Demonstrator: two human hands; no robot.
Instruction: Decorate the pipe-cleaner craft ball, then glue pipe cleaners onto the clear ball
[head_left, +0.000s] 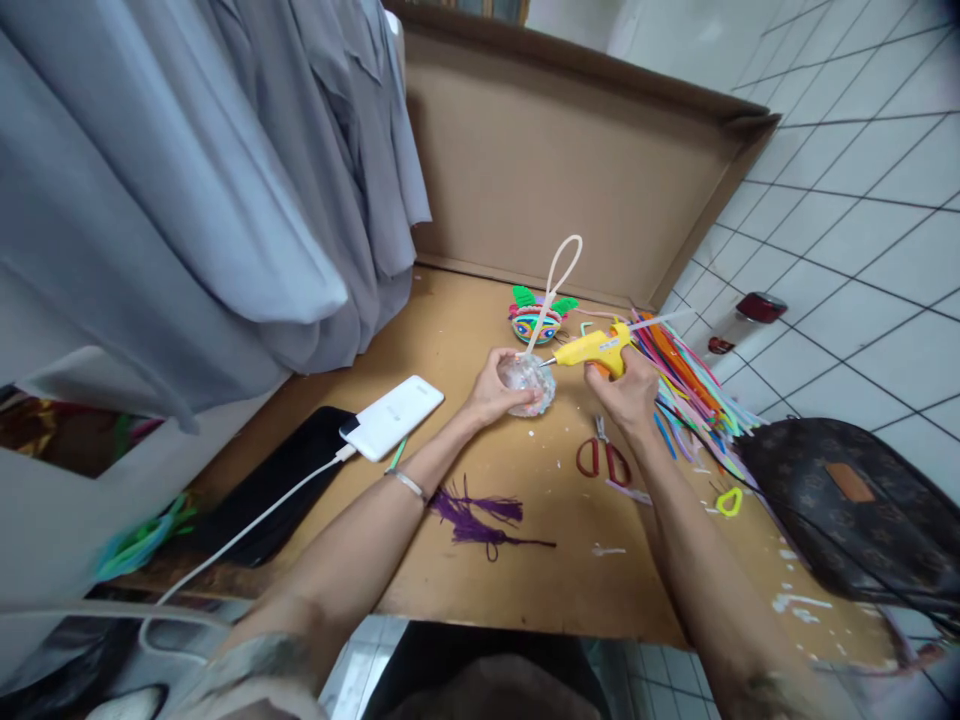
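My left hand is closed around a clear, shiny round piece at the middle of the table. A pale loop rises from the top of this piece. In my right hand is a yellow glue gun, its metal tip at the upper right of the clear piece. A glue stick juts from its back end. Just behind stands a colourful animal-face figure with green ears. Red-handled scissors lie below my right hand.
Purple tassels lie near the front. A white power bank with a cable is at the left. Coloured pipe cleaners and a brown bag occupy the right. A cardboard panel stands behind, and grey cloth hangs left.
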